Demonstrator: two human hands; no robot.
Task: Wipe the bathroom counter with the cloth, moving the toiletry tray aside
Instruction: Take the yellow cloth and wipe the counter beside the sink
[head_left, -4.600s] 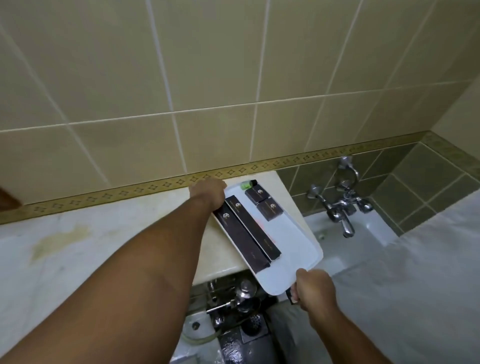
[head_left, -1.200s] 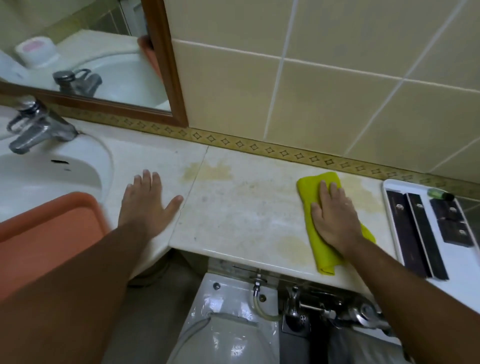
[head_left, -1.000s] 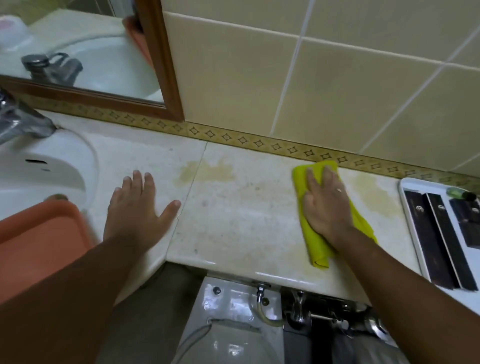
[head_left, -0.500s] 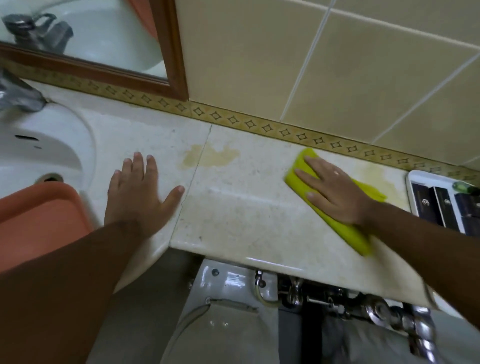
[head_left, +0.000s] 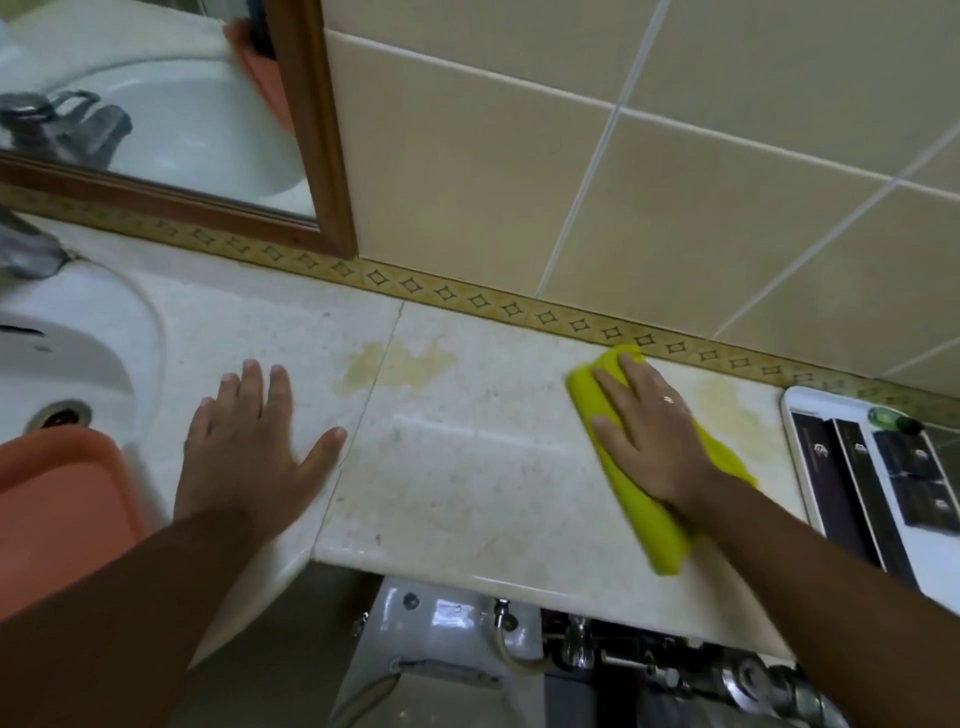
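Note:
A folded yellow cloth lies on the pale marble counter, near the back wall. My right hand lies flat on the cloth with fingers spread, pressing it down. My left hand rests flat and empty on the counter beside the sink, fingers apart. The white toiletry tray sits at the counter's right end, holding dark boxes and a small green bottle. Yellowish stains mark the counter between my hands and to the right of the cloth.
A white sink with a drain is at the left, an orange basin in front of it. A wood-framed mirror hangs above. Below the counter edge are a white toilet tank and metal pipes.
My right hand has turned and slid the cloth, which now lies more front to back. Earlier both hands held the tray at the counter's right end. My left hand has stayed flat.

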